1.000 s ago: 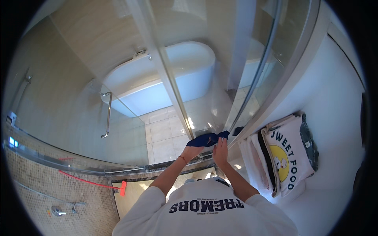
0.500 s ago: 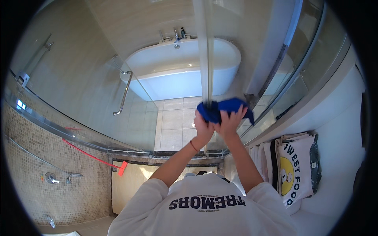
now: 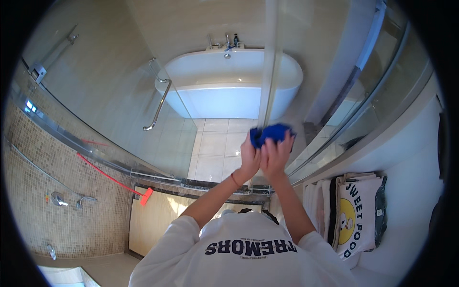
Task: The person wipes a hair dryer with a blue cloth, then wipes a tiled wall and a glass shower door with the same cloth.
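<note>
Blue cloth (image 3: 274, 132) bunched, long axis roughly left-right, gripped by both hands, left hand (image 3: 249, 158) and right hand (image 3: 276, 157), at upright strip (image 3: 269, 71).

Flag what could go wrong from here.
With the left hand and right hand on the cloth at the upright strip, it might slip or snag there. The right forearm looks close to the clothes and could knock them. The red squeegee, to the left, could be tripped over.
</note>
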Tool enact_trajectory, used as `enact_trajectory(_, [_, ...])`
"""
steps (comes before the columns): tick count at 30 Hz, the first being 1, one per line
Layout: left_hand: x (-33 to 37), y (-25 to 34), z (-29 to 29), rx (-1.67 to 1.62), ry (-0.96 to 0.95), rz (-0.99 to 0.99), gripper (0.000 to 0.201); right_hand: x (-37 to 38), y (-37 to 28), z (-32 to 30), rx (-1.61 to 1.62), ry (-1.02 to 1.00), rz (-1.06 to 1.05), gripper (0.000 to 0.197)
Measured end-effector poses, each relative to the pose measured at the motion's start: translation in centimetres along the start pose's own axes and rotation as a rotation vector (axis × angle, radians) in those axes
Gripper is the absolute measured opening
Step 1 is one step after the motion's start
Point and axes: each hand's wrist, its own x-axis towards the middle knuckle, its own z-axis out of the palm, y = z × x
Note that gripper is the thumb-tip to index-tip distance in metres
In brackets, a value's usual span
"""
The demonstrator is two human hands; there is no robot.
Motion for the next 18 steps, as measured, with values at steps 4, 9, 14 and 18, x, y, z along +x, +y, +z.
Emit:
enact_trajectory(4, [4.6, 3.6, 0.8, -0.077, 0.039, 0.076, 0.031, 6.0, 0.3, -1.0, -0.029, 0.131, -0.056, 0.024])
enact_trajectory(9, [-1.0, -1.8, 0.3, 0.106, -0.119, -0.087, 0.020, -5.1, 5.3, 3.4, -0.200, 0.122, -0.137, 0.022])
enact_trajectory(14, [-8.3, -7.2, -1.6, 0.117, -0.167, -0.347, 0.016, -14.6, 3.0, 4.6, -0.007, -0.137, 0.047, 0.028])
enact_trajectory(18, [-10.8, -6.8, -3.5, 0.039, -0.058, -0.502, 0.013, -16.2, -1.5, 4.4, 0.282, -0.227, 0.148, 0.032])
